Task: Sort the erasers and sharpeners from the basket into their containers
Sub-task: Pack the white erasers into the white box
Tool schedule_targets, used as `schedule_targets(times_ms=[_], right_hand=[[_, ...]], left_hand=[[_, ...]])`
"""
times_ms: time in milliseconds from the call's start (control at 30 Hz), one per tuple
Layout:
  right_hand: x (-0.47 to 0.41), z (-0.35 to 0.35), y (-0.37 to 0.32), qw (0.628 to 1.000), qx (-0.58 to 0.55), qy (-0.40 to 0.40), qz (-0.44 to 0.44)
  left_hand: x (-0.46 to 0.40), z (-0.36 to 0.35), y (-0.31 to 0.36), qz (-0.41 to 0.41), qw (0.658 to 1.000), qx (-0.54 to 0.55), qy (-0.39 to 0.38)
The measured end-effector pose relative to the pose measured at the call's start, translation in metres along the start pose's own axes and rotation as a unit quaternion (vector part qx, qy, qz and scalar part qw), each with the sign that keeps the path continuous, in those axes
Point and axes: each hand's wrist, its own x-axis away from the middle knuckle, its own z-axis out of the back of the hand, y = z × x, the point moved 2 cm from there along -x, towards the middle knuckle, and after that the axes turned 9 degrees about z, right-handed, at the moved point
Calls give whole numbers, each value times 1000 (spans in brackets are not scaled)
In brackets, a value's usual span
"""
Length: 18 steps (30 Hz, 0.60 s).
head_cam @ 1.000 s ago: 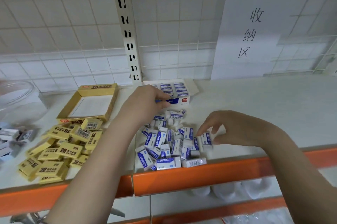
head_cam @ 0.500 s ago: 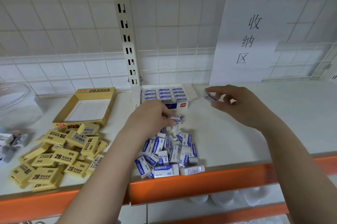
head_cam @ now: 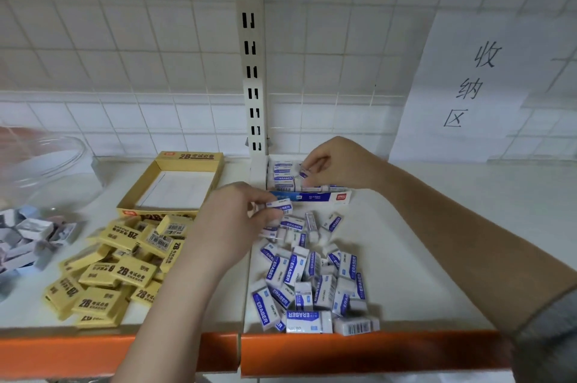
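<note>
Currently noted, at centre of white shelf with orange front lip (head_cam: pixel 406 348): loose heap of small white erasers in blue-and-white printed sleeves (head_cam: pixel 312 276), lying flat and tilted in no order, reaching from near the front lip back toward the boxes.

Left hand (head_cam: pixel 237 220): fingers curled, pinching one white blue-sleeved eraser (head_cam: pixel 279 206) just above the rear edge of the heap.

Right hand (head_cam: pixel 337 164): fingertips pinching a second white eraser (head_cam: pixel 303 173) over the open white-and-blue cardboard eraser box (head_cam: pixel 312 195) at the back of the shelf, beside the slotted white upright (head_cam: pixel 254 70). Contact between that eraser and the box contents: cannot tell. Inside the box: neat rows of like erasers, labels up.

Left of centre: open yellow cardboard box marked 2B (head_cam: pixel 175 186), white interior showing. In front of it: spread pile of yellow-sleeved 2B erasers (head_cam: pixel 115 270), well apart from the white heap.

Far left: clear glass bowl (head_cam: pixel 46 170), and below it a cluster of small grey and white items (head_cam: pixel 25 239), too blurred to identify.

Rear wall: white wire grid; white paper sign with three black handwritten characters (head_cam: pixel 468 86) at right.
</note>
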Motion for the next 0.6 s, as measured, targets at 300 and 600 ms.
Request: schedule_targets(times_ms=[300, 600], right_hand=[[1, 12, 29, 996, 9, -92, -7], [8, 14, 40, 996, 31, -81, -4]], left_hand=[[-4, 2, -9, -2, 1000, 27, 5], [-12, -1, -9, 1, 999, 42, -13]])
